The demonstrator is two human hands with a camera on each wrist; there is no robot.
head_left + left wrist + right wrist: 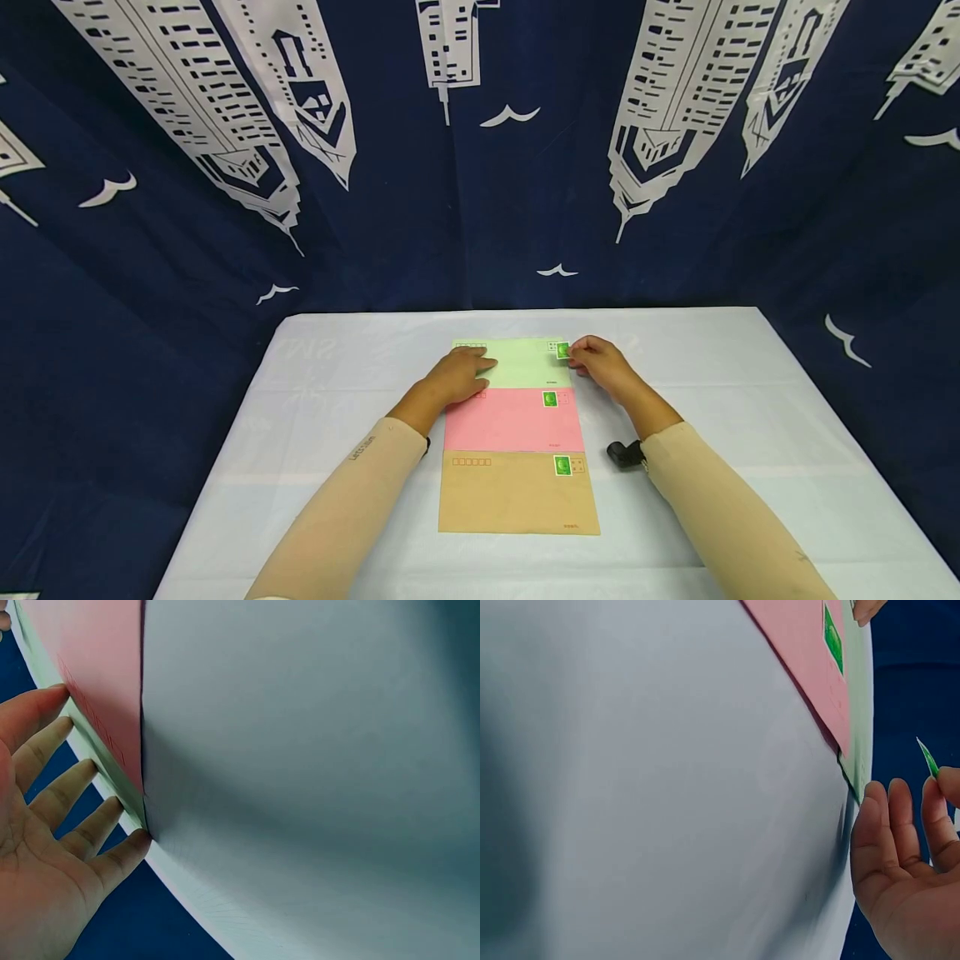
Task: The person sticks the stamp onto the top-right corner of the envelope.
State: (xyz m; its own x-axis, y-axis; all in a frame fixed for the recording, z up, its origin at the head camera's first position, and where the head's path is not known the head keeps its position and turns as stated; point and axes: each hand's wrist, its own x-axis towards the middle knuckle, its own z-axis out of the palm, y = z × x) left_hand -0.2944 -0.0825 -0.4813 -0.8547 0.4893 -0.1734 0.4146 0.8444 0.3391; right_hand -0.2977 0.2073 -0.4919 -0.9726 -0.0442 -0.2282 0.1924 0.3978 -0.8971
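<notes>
A light green envelope [521, 367], a pink envelope [510, 425] and a brown envelope [517, 500] lie in a column, far to near. Spread fingers of my left hand [457, 377] rest on the green envelope's left part, with the thumb by the pink one's upper edge. Between thumb and index finger, my right hand [600, 364] pinches a small green stamp [930, 760] with a white border. In the right wrist view the stamp stands tilted above the surface; in the head view it overlaps the green envelope's upper right corner, beside the printed boxes.
Green stamps sit at the upper right of the pink envelope (pink's stamp [550, 399]) and the brown one (brown's stamp [563, 465]). A white cloth [330, 400] covers the table. Behind it hangs a dark blue curtain [465, 208]. A black wrist camera [625, 454] juts from the right sleeve.
</notes>
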